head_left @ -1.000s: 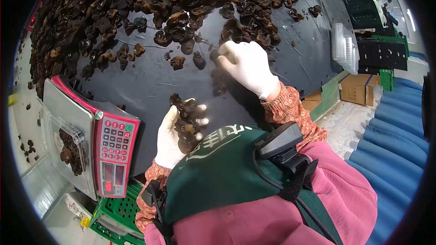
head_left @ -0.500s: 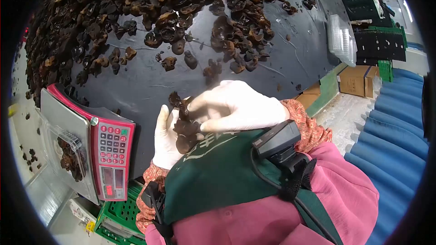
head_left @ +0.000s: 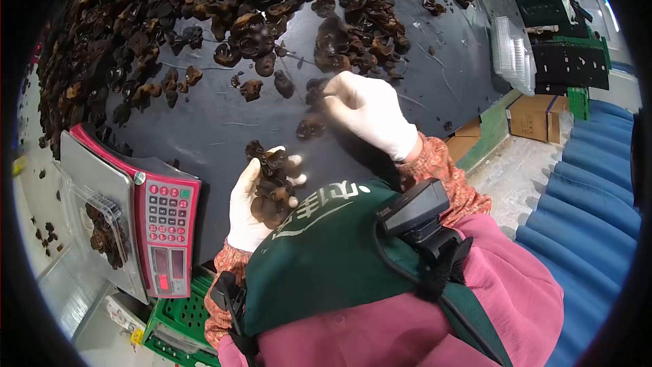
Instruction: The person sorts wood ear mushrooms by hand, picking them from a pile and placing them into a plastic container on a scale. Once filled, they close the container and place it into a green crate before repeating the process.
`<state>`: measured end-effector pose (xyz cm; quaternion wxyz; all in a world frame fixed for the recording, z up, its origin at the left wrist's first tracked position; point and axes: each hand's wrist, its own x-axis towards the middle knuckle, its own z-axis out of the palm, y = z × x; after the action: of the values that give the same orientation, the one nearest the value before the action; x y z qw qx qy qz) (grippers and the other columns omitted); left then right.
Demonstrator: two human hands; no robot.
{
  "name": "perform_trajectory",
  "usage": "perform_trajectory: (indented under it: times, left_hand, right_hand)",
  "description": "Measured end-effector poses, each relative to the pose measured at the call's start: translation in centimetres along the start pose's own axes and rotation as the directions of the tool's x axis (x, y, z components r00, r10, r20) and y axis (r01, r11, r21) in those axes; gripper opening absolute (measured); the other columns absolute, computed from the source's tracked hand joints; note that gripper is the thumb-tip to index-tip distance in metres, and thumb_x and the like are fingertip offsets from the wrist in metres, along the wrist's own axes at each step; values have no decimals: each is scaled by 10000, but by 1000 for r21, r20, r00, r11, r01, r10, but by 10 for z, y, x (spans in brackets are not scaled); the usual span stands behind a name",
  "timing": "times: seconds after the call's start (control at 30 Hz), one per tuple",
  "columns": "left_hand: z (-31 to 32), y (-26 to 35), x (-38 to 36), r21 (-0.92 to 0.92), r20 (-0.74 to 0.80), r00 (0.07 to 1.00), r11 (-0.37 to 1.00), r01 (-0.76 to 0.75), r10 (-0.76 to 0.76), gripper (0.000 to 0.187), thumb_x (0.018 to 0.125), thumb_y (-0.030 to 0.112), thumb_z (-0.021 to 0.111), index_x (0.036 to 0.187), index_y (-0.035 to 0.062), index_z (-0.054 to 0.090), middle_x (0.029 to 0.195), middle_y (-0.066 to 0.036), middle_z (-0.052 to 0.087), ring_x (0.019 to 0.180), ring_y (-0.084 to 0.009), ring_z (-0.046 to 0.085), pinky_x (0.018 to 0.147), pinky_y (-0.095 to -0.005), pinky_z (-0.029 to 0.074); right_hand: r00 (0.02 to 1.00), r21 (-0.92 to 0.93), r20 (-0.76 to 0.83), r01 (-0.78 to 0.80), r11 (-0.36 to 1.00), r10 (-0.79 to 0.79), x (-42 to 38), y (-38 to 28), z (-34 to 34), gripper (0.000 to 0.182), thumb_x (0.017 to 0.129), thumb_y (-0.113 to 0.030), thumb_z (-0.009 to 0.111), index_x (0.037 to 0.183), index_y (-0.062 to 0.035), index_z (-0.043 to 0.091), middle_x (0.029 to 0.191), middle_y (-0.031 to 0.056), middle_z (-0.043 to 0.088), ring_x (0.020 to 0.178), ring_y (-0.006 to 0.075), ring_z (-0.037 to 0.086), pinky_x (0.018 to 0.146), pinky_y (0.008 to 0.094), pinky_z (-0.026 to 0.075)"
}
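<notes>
My left hand [head_left: 250, 205], in a white glove, is curled around several dark brown wood ear mushrooms [head_left: 274, 194] just in front of the green apron. Up and to the right, my right hand [head_left: 370, 110], gloved too, has its fingers bent together at a dark mushroom piece [head_left: 316, 92] on the dark table; whether it grips the piece is blurred. A loose piece [head_left: 310, 128] lies just below those fingers. A large pile of mushrooms [head_left: 136, 34] covers the upper left of the table [head_left: 217, 115].
A red scale [head_left: 169, 214] at the left carries a clear container [head_left: 102, 228] with mushrooms. Stacked clear trays [head_left: 511, 58] stand at the table's right edge. Cardboard box [head_left: 533, 119] and blue sheeting [head_left: 584, 217] are at right, green crate [head_left: 180, 319] at lower left.
My right hand has left the mushrooms in my left hand and moved up and right over the table. A loose piece now shows below it. My left hand still holds its mushrooms.
</notes>
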<state>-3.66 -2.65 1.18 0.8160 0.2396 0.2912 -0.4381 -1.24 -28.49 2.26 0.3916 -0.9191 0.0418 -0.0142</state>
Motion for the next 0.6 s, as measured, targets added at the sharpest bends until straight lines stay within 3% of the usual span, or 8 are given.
perform_trajectory:
  times: [0.1,0.2,0.3,0.43,0.5,0.53,0.57,0.6]
  left_hand:
    - [1,0,2,-23,7,1000,1000,-8,9,457,1026,433,516,1331,94,537,1254,-173,595,980,-272,617,656,-344,546]
    - [2,0,4,-67,48,999,998,3,0,491,1017,456,526,1342,87,533,1241,-185,609,968,-275,634,653,-349,560]
    - [0,1,4,-59,105,994,998,16,-10,492,1034,450,495,1342,71,560,1241,-160,635,1030,-292,643,719,-388,573]
    - [8,3,1,-62,92,995,997,36,-30,546,1012,503,513,1346,73,558,1249,-155,631,1066,-301,644,771,-413,591]
    - [15,2,-3,-93,86,995,994,53,-45,576,1001,532,514,1349,74,555,1267,-155,627,1085,-304,645,785,-413,598]
    - [7,2,-1,-91,134,990,994,63,-50,604,999,548,500,1369,73,536,1288,-153,621,1113,-295,643,791,-419,603]
    - [3,2,1,-68,123,991,996,61,-52,595,1005,541,493,1373,75,533,1295,-152,619,1109,-290,643,793,-419,599]
    - [1,2,2,-47,112,992,997,57,-52,587,1010,533,486,1377,77,530,1302,-150,616,1105,-286,644,794,-420,596]
  right_hand:
    - [960,183,169,-255,950,225,1,-3,-17,125,896,-171,677,970,-71,679,721,30,676,635,128,624,608,293,488]
    - [954,551,213,-297,780,212,-2,5,-18,149,939,-181,659,993,-44,678,761,-9,683,666,60,582,614,247,462]
    - [876,514,361,-473,716,320,-6,-11,-32,156,967,-181,632,993,-31,671,792,-24,678,686,41,556,627,217,445]
    - [882,567,411,-446,693,232,-19,-18,-21,203,963,-190,620,1060,-21,675,811,-11,693,681,35,540,623,219,442]
    - [798,571,599,-484,663,66,-29,-39,-26,225,956,-149,636,1115,5,676,884,34,717,742,55,615,668,221,490]
    - [698,423,710,-523,740,88,-25,-53,-36,244,966,-141,622,1158,2,668,888,49,726,772,60,636,701,236,519]
    - [802,543,587,-490,682,109,-33,-50,-25,235,962,-144,621,1143,-6,681,835,37,719,763,54,635,710,239,528]
    - [856,484,496,-409,773,143,-30,-44,-23,227,961,-152,620,1123,-8,688,840,42,723,758,54,637,705,245,530]
